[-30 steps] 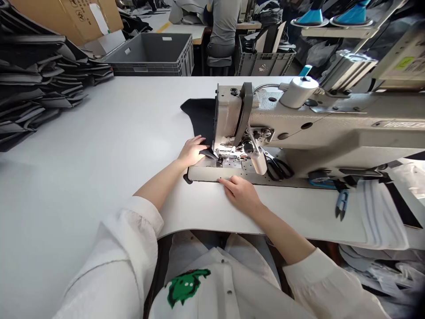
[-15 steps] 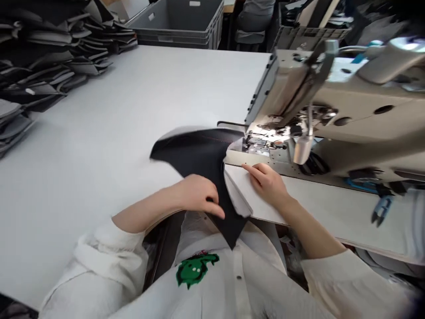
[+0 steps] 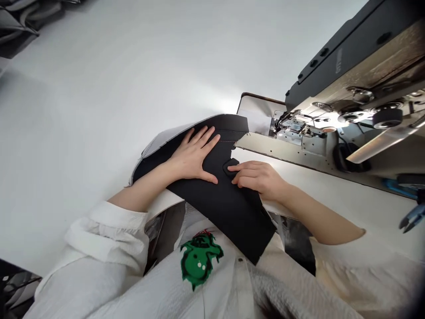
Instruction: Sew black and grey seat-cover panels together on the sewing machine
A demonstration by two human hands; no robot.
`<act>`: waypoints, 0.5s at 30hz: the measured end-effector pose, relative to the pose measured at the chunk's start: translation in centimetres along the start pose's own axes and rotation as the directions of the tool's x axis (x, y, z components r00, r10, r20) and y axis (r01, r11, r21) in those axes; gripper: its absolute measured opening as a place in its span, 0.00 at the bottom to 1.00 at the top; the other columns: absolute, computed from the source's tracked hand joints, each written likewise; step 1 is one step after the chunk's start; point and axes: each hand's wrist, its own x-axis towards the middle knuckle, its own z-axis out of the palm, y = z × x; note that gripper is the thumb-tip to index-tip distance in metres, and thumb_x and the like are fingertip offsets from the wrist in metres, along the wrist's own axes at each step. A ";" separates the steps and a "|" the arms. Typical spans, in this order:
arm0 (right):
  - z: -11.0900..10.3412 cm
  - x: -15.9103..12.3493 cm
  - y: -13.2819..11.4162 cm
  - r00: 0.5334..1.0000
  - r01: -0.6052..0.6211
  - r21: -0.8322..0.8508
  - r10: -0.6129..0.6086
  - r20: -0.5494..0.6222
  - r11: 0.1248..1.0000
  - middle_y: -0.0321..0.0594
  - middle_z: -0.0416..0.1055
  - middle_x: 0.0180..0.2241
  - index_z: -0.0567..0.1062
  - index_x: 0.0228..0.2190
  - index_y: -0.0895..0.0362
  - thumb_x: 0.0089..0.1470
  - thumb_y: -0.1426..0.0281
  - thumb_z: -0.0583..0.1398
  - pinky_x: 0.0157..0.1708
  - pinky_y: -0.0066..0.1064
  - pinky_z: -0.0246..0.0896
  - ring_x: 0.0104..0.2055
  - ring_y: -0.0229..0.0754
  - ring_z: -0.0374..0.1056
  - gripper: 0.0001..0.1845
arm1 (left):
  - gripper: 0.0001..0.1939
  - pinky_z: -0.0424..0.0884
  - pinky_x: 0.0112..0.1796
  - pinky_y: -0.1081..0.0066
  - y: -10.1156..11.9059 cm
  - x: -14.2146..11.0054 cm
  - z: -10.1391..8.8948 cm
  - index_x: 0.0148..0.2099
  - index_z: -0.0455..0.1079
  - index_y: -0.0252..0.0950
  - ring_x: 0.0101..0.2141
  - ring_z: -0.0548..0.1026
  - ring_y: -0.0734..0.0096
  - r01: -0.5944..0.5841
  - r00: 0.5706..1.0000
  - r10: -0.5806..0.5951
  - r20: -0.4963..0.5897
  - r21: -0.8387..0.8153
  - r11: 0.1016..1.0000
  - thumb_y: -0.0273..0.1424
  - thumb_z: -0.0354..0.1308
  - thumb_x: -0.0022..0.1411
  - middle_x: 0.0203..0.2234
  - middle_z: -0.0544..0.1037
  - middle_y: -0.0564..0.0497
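Note:
A black fabric piece (image 3: 232,208) with a pale underside lies at the table edge, its lower corner hanging over my lap. A line of red stitching runs along its upper part, near a seam. My left hand (image 3: 192,157) rests flat on it with fingers spread. At the right edge of the piece, my right hand (image 3: 257,177) has its fingers closed on a small folded-over flap; the thumb is partly hidden. To the right is the sewing machine (image 3: 352,75), its needle area (image 3: 282,124) lit and apart from the fabric.
The white table (image 3: 133,79) spreads to the left and back. Stacked dark pieces (image 3: 20,26) sit at the far left corner. A blue-handled thread snipper (image 3: 411,217) hangs at the right. A thin bent metal guide (image 3: 262,97) stands beside the needle area.
The fabric has come away from the needle area and lies flatter. My left hand has moved up and spread onto it; my right hand has gone from the machine bed to its edge. The view has tilted down.

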 end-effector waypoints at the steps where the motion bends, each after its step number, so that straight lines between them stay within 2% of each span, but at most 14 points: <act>1: 0.3 -0.4 0.3 0.998 -0.031 0.069 0.034 -0.043 0.997 0.39 0.77 0.33 0.71 0.29 0.56 0.64 0.75 0.47 0.45 0.33 0.65 0.53 0.40 0.67 0.16 | 0.63 0.33 0.63 0.49 0.0 0.0 -0.1 0.70 0.37 0.33 0.67 0.37 0.46 0.004 1.000 -0.004 0.004 0.003 1.000 0.63 0.58 0.45 0.68 0.37 0.38; 4: 0.4 -1.3 0.6 0.994 -0.056 0.173 0.072 -0.084 0.983 0.41 0.77 0.36 0.71 0.30 0.56 0.65 0.70 0.48 0.47 0.35 0.65 0.55 0.42 0.66 0.15 | 0.61 0.34 0.63 0.50 -0.1 0.1 -0.1 0.70 0.38 0.33 0.67 0.38 0.47 0.022 1.000 -0.022 0.005 0.032 0.999 0.62 0.58 0.46 0.68 0.37 0.40; 6: 0.0 -1.9 0.1 0.993 -0.086 0.110 0.094 -0.068 0.990 0.44 0.75 0.44 0.73 0.38 0.56 0.64 0.68 0.49 0.51 0.38 0.63 0.58 0.44 0.62 0.13 | 0.59 0.35 0.63 0.51 -0.2 0.4 0.0 0.70 0.39 0.34 0.67 0.39 0.49 0.035 0.999 -0.034 -0.011 0.070 0.997 0.60 0.58 0.49 0.68 0.39 0.41; 8: -0.4 -3.4 -1.2 0.978 -0.188 -0.045 0.183 -0.096 0.981 0.48 0.70 0.52 0.71 0.48 0.56 0.64 0.71 0.49 0.53 0.41 0.62 0.60 0.45 0.60 0.16 | 0.54 0.38 0.64 0.51 -0.2 0.4 0.2 0.70 0.40 0.34 0.67 0.40 0.51 0.051 0.998 -0.047 -0.032 0.119 0.992 0.57 0.57 0.53 0.68 0.40 0.42; 10: -0.4 -6.0 -3.3 0.925 -0.355 -0.197 0.314 -0.214 0.914 0.52 0.65 0.56 0.67 0.54 0.57 0.62 0.75 0.47 0.52 0.43 0.63 0.58 0.47 0.61 0.21 | 0.48 0.42 0.63 0.50 0.0 -0.1 0.6 0.70 0.42 0.35 0.67 0.42 0.51 0.064 0.997 -0.056 -0.052 0.167 0.984 0.52 0.55 0.57 0.68 0.43 0.42; 13: 1.6 -11.7 -7.5 0.814 -0.528 -0.257 0.395 -0.427 0.810 0.53 0.68 0.53 0.67 0.54 0.59 0.61 0.76 0.47 0.49 0.40 0.64 0.54 0.45 0.65 0.22 | 0.40 0.49 0.60 0.44 0.1 -1.5 0.7 0.70 0.41 0.34 0.65 0.47 0.46 0.066 0.995 -0.048 -0.084 0.226 0.972 0.47 0.47 0.64 0.67 0.46 0.39; 15: 3.7 -16.4 -10.5 0.779 -0.577 -0.206 0.457 -0.429 0.791 0.47 0.71 0.50 0.71 0.50 0.54 0.61 0.73 0.49 0.50 0.37 0.63 0.52 0.42 0.66 0.18 | 0.37 0.57 0.55 0.37 -0.2 -1.6 0.2 0.71 0.33 0.36 0.64 0.49 0.39 0.056 0.996 -0.036 -0.080 0.260 0.964 0.43 0.42 0.66 0.66 0.47 0.34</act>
